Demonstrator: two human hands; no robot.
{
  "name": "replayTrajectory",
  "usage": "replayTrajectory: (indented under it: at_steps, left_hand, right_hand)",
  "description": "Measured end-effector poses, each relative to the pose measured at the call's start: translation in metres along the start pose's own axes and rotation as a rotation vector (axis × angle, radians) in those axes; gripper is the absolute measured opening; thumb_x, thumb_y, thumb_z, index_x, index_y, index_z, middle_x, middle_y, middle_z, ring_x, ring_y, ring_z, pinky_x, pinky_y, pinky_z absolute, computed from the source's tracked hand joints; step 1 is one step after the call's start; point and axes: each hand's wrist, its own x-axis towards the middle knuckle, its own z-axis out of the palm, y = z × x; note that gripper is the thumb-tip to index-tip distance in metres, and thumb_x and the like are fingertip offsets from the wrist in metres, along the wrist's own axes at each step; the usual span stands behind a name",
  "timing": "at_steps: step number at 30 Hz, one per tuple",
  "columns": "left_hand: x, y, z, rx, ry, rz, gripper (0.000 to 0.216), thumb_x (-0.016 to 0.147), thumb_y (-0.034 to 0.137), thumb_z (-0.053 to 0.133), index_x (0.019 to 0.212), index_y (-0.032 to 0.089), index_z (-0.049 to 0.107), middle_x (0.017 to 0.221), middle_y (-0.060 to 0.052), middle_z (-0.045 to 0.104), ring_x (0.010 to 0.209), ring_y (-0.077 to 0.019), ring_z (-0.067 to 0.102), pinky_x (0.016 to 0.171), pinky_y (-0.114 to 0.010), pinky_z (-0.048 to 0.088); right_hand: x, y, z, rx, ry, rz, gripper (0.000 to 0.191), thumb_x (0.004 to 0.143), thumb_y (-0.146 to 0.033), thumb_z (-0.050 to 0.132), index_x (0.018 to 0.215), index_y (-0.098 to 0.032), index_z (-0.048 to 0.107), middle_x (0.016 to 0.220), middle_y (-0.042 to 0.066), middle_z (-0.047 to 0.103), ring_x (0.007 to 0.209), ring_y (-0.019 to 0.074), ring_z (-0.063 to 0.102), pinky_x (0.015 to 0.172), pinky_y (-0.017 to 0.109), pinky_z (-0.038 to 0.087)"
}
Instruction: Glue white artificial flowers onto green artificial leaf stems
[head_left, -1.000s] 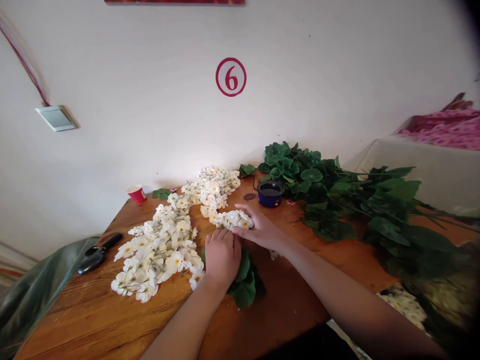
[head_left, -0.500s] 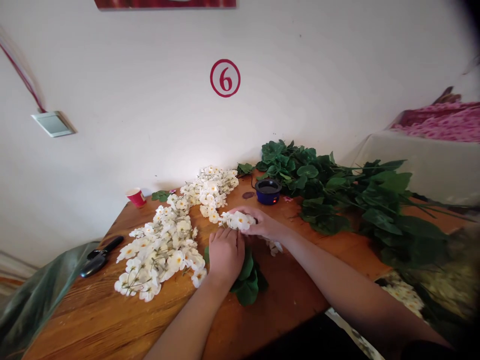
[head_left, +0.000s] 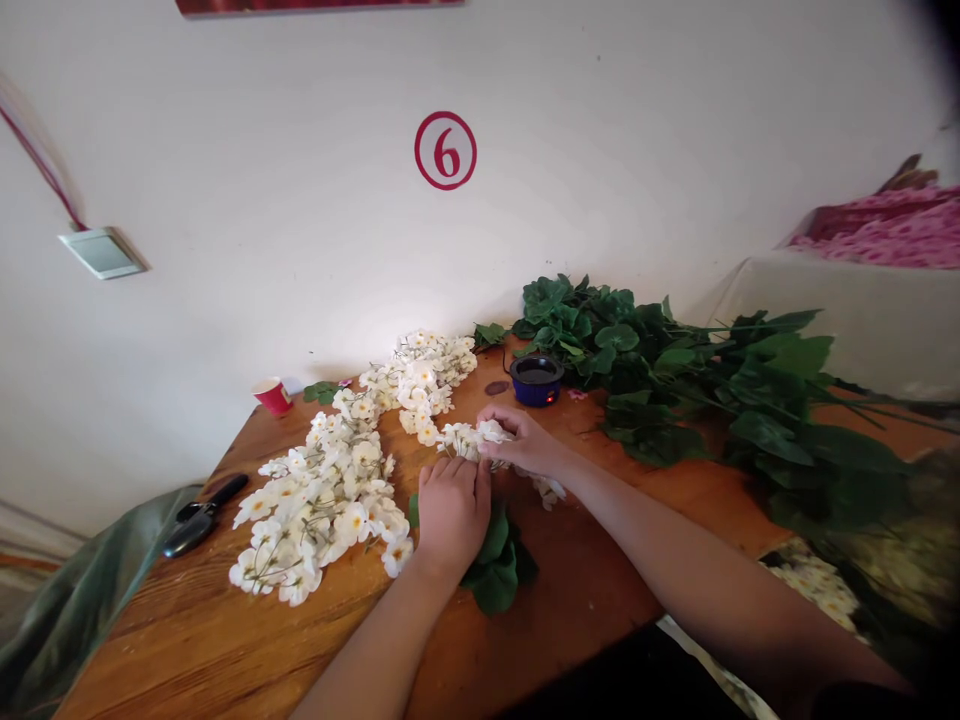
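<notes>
My left hand (head_left: 450, 510) is closed in a fist on top of a bunch of green leaves (head_left: 497, 560) on the wooden table (head_left: 187, 630). Just beyond it, my right hand (head_left: 521, 440) is closed around a small sprig of white flowers (head_left: 465, 438), whose far end trails out under my wrist. The two hands nearly touch. A long heap of white artificial flowers (head_left: 337, 470) lies to the left of both hands.
A dark blue pot (head_left: 536, 380) with a red light stands behind my right hand. A big pile of green leafy branches (head_left: 697, 400) fills the right side. A red paper cup (head_left: 271, 395) and black pliers (head_left: 202, 515) lie at the left.
My right hand has drawn the flower sprig slightly toward my left hand and closed more tightly on it. My left hand stays on the leaves.
</notes>
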Motion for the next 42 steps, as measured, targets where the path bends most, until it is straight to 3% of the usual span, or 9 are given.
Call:
replayTrajectory:
  at_steps: [4,10,15,21,26,30,33,35,42]
  left_hand:
    - [0.000,0.001,-0.001,-0.008,-0.006,0.007,0.034,0.100,0.029,0.043,0.072,0.018,0.061,0.073,-0.003,0.065,0.076,-0.0203,0.058,0.071,-0.035,0.031]
    - [-0.001,0.001,-0.001,-0.008,-0.010,0.001,0.035,0.100,0.029,0.043,0.072,0.018,0.061,0.072,-0.003,0.065,0.075,-0.0198,0.058,0.070,-0.035,0.031]
    - [0.000,0.001,0.001,-0.002,-0.011,0.000,0.035,0.099,0.030,0.044,0.071,0.018,0.061,0.073,-0.004,0.065,0.076,-0.0201,0.058,0.071,-0.035,0.031]
    - [0.000,0.000,0.000,-0.004,-0.024,-0.005,0.035,0.099,0.031,0.043,0.071,0.019,0.060,0.074,-0.004,0.066,0.078,-0.0203,0.058,0.073,-0.035,0.032]
    - [-0.001,0.000,-0.003,-0.029,-0.042,-0.024,0.037,0.100,0.034,0.040,0.073,0.019,0.061,0.076,-0.004,0.066,0.079,-0.0208,0.058,0.072,-0.035,0.031]
    - [-0.003,0.001,-0.005,-0.055,-0.061,-0.025,0.039,0.101,0.036,0.039,0.073,0.020,0.061,0.076,-0.004,0.066,0.078,-0.0211,0.058,0.072,-0.036,0.030]
    - [-0.004,0.000,-0.005,-0.072,-0.066,-0.021,0.040,0.100,0.036,0.039,0.071,0.019,0.061,0.075,-0.004,0.066,0.076,-0.0206,0.058,0.071,-0.036,0.030]
    - [-0.004,0.000,-0.004,-0.079,-0.059,-0.019,0.039,0.100,0.036,0.040,0.071,0.019,0.061,0.075,-0.004,0.067,0.076,-0.0204,0.058,0.071,-0.036,0.030]
    - [-0.001,0.001,-0.005,-0.064,-0.044,0.000,0.038,0.098,0.036,0.044,0.067,0.020,0.061,0.073,-0.005,0.067,0.074,-0.0213,0.059,0.070,-0.036,0.029]
  right_hand:
    - [0.002,-0.001,0.006,-0.013,0.066,0.008,0.021,0.086,-0.041,0.062,0.091,-0.021,0.057,0.079,-0.003,0.051,0.071,0.0130,0.046,0.065,0.024,0.036]
    - [0.002,-0.005,0.010,-0.108,0.129,-0.025,0.030,0.091,-0.051,0.050,0.085,-0.021,0.054,0.071,-0.004,0.048,0.066,0.0131,0.044,0.061,0.025,0.034]
    - [0.000,-0.011,0.012,-0.180,0.174,-0.060,0.030,0.096,-0.044,0.040,0.076,-0.022,0.047,0.067,-0.004,0.041,0.063,0.0133,0.041,0.060,0.025,0.032]
    - [0.001,-0.009,0.017,-0.216,0.282,-0.055,0.028,0.094,-0.038,0.042,0.071,-0.022,0.043,0.063,-0.005,0.038,0.059,0.0132,0.038,0.056,0.026,0.029]
    - [0.005,-0.005,0.017,-0.079,0.398,-0.001,0.031,0.088,-0.044,0.051,0.069,-0.023,0.041,0.060,-0.007,0.034,0.053,0.0119,0.033,0.050,0.025,0.026]
    - [0.013,-0.019,-0.006,-0.118,0.509,-0.037,0.037,0.085,-0.050,0.054,0.066,-0.023,0.037,0.058,-0.007,0.032,0.051,0.0108,0.030,0.049,0.024,0.026]
    - [0.026,-0.037,-0.038,-0.340,0.554,-0.057,0.041,0.084,-0.050,0.055,0.062,-0.023,0.035,0.054,-0.007,0.031,0.051,0.0109,0.032,0.050,0.024,0.027]
    - [0.039,-0.050,-0.063,-0.612,0.541,-0.044,0.042,0.084,-0.051,0.053,0.060,-0.022,0.035,0.054,-0.006,0.036,0.054,0.0116,0.037,0.051,0.024,0.029]
    - [0.090,-0.068,-0.128,-0.993,0.455,0.058,0.036,0.078,-0.040,0.058,0.053,-0.020,0.041,0.051,-0.003,0.040,0.054,0.0118,0.039,0.051,0.026,0.024]
